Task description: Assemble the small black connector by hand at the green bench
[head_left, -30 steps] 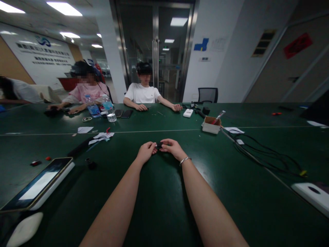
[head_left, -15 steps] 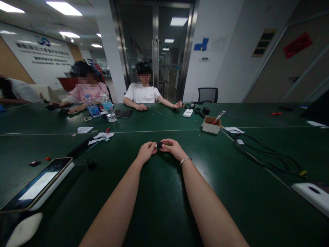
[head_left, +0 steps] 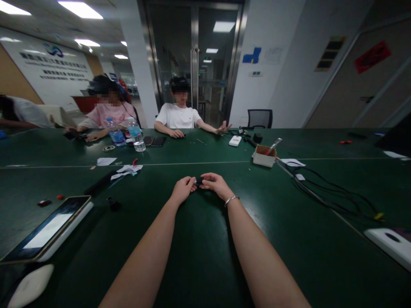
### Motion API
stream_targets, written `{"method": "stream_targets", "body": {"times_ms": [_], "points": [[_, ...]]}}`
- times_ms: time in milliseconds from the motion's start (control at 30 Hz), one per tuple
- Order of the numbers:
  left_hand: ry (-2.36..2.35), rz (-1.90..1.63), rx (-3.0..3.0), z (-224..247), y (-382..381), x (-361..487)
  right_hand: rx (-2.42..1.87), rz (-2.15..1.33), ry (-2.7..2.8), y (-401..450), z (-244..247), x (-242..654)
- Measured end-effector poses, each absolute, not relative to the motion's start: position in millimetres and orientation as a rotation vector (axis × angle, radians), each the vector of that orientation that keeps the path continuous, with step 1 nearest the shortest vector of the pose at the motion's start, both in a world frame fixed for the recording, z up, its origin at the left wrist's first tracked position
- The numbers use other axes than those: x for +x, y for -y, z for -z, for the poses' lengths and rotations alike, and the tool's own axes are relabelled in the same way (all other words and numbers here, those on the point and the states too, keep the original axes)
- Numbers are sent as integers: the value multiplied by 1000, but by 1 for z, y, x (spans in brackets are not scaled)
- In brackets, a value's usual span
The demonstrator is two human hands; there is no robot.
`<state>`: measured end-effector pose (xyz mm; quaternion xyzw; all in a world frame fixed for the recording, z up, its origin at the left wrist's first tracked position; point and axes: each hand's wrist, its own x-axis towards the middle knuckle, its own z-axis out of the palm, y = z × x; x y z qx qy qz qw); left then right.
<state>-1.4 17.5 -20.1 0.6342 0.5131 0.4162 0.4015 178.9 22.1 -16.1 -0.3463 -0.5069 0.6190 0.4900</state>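
Both of my hands meet over the middle of the green table [head_left: 199, 239], pinching one small black piece with a silvery end [head_left: 198, 181]. My left hand [head_left: 183, 190] closes its fingertips on the silvery end. From the other side, my right hand [head_left: 216, 186], with a bracelet at the wrist, grips the black end between thumb and fingers. The fingers cover much of the piece, and its exact kind is too small to make out.
Left of my arms lie a phone on a white block [head_left: 51, 229], a white mouse [head_left: 30, 285] and a small black part [head_left: 112, 203]. Water bottles [head_left: 136, 136], a small open box [head_left: 264, 156] and black cables [head_left: 334, 188] lie farther off. Two people sit opposite.
My hands and the small black piece stay put. The person in white across the table has opened out a hand, and the person in pink has shifted the dark object they hold.
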Motion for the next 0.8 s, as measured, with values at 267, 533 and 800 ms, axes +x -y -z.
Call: {"method": "stream_targets", "body": {"times_ms": [267, 533, 800], "points": [[-1317, -1036, 1638, 21, -17, -1, -834, -1488, 1245, -23, 18, 179], [-1312, -1034, 1642, 18, -15, -1, -833, -1489, 1245, -24, 18, 179], [-1288, -1032, 1601, 22, -19, -3, -838, -1497, 1243, -25, 19, 179]]}}
